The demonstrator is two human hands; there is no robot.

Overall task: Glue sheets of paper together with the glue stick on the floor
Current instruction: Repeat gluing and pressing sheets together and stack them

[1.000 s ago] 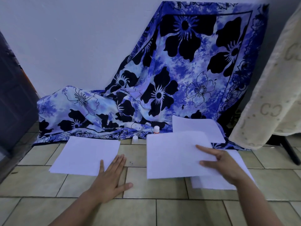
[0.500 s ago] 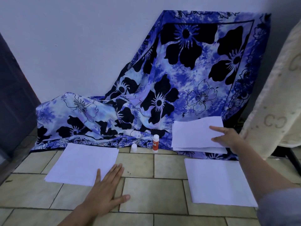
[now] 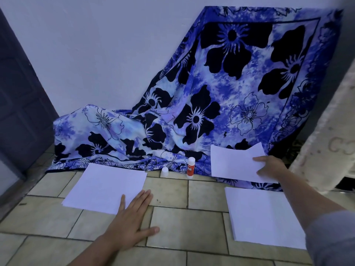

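Under the left hand, tan floor tiles. Laid flat and wide, fingers straight, thumb out to the side, holding nothing. Fingertips resting on the near corner of a white sheet, flat on the tiles.

Farther out, the right hand, reached ahead and curled on the right edge of a far sheet, thumb on top. Far sheet lying on the low end of a blue flower cloth, its far right corner lifted a little. Maybe one more sheet under it; hard to tell.

Between the two hands, and farther away than both, the glue stick. Standing straight up at the edge of the cloth, white on top, red lower down. Just beside it, toward the left hand's side, a small white cap, upright on the tiles, not touching the stick.

Below the right arm, nearer than the right hand, a neat paper pile on the tiles. Grey sleeve at the near end of that arm.

Beyond both hands, cloth climbing up a pale wall. Out past the left hand, a dark door. Out past the right hand, a cream fuzzy blanket hanging down.
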